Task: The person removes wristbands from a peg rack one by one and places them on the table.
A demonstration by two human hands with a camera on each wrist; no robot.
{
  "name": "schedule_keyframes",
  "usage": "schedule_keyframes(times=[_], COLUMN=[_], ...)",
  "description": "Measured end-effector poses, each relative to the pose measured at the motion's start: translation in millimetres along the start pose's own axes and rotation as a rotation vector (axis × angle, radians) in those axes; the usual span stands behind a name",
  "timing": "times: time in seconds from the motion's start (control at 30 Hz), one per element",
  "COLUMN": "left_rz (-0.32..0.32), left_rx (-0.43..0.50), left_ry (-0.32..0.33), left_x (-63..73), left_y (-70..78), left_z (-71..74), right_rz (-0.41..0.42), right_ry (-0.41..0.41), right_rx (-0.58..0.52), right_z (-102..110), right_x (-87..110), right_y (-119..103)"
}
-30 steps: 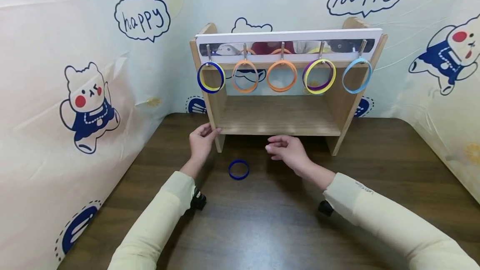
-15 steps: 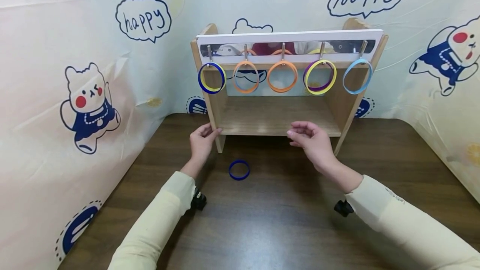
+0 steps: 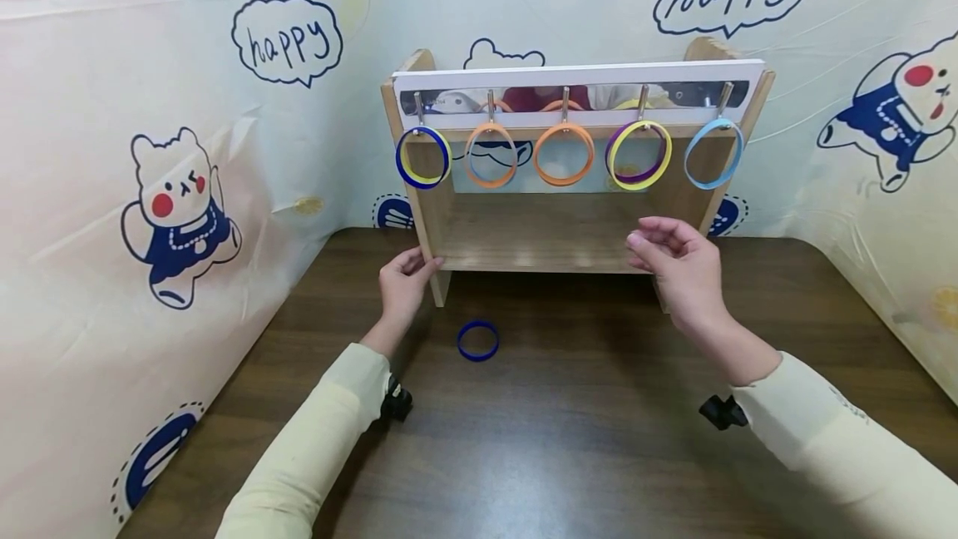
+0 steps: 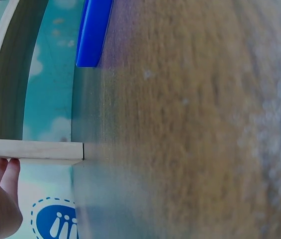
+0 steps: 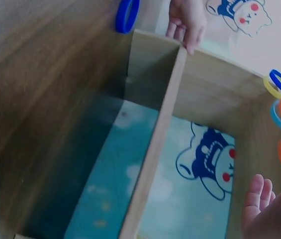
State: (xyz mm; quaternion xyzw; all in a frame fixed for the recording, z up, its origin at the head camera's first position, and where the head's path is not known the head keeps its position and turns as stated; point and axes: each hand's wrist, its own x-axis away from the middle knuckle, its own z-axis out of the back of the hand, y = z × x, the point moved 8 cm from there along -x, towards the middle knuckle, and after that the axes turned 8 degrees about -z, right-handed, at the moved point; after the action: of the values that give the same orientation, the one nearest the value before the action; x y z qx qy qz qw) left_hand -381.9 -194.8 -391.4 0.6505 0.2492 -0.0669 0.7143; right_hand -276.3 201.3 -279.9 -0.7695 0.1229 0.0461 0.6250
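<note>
The left hand (image 3: 402,289) pinches the left side panel (image 3: 421,223) of the wooden stand (image 3: 546,231) low down, thumb at the front edge. The right hand (image 3: 684,269) holds nothing, fingers loosely bent and thumb close to them, in front of the stand's right part, below the yellow ring (image 3: 634,185) and the light blue ring (image 3: 709,185). If it lifts, it could knock these off, since they merely hang from hooks (image 3: 643,102). A tug from the left hand could set them swinging. The loose blue ring (image 3: 477,358) lies flat on the table (image 3: 524,456), near the panel's foot; a dragging left sleeve (image 3: 314,431) could shove it aside. Beyond, "happy" reads in two speech bubbles (image 3: 288,42) on the backdrop (image 3: 60,190); small marks on the right sleeve (image 3: 861,431) are unreadable.
</note>
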Motion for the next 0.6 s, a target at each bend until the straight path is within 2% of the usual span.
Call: schedule_keyframes(times=[0.27, 0.47, 0.6], left_rz=[0.004, 0.003, -0.005], left_rx=[-0.005, -0.008, -0.007], left_ry=[-0.005, -0.007, -0.005], left_x=[0.8, 2.0, 2.4], left_y=[2.2, 3.9, 5.7], left_z=[-0.3, 0.0, 0.5], right_rz=[0.046, 0.086, 0.09], right_ry=[0.105, 0.184, 0.209], right_rx=[-0.087, -0.193, -0.237], right_z=[24.5, 44.2, 55.5], right_x=[-2.5, -4.8, -8.3], right_y=[-16.9, -34.1, -43.1])
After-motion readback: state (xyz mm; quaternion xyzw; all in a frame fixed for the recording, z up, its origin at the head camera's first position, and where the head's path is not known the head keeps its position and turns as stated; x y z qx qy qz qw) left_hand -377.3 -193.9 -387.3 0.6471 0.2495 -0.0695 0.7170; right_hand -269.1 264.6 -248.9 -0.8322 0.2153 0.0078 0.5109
